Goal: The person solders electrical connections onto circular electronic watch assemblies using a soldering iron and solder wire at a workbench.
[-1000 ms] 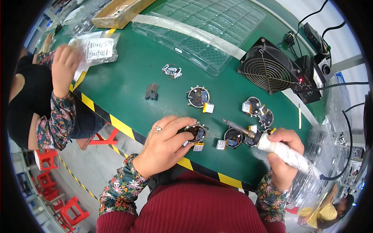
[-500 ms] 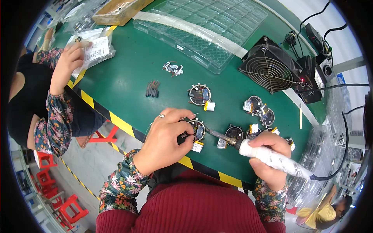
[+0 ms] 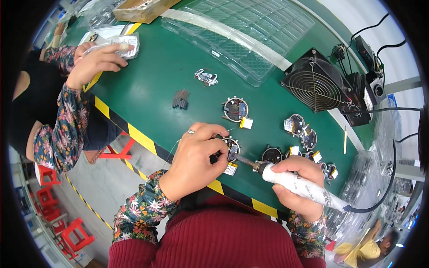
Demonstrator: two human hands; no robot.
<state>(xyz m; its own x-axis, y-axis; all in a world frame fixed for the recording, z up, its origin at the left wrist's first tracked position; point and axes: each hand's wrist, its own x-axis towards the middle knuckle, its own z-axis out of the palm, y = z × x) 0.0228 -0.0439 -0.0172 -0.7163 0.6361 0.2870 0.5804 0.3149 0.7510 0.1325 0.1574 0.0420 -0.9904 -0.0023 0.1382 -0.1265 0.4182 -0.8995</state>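
Observation:
My right hand (image 3: 298, 183) grips a soldering iron (image 3: 308, 190) by its white-wrapped handle. The iron's tip reaches the edge of a round circuit assembly (image 3: 233, 147), partly covered by my left fingers. My left hand (image 3: 196, 156) is closed, with a thin strand of solder wire (image 3: 227, 131) poking out above the index finger and trailing behind the hand. Its thumb and fingertip also pinch a small dark part (image 3: 215, 157) at the assembly's left side; its kind is hidden. A silver battery pouch (image 3: 230, 169) with a yellow end lies just below that assembly.
Another round assembly (image 3: 235, 109) lies farther back, with several more to the right. Small dark wired parts (image 3: 181, 99) and white-labelled pieces (image 3: 206, 77) lie left of centre. A black fan (image 3: 313, 82) and a clear compartment tray (image 3: 241, 35) stand behind. At left, a co-worker's hand (image 3: 100, 62) touches a clear package.
The soldering iron has moved left, bringing its tip closer in at the round assembly. My left hand keeps its pinch. The co-worker's hand has shifted over the package, and the whole view has shifted slightly.

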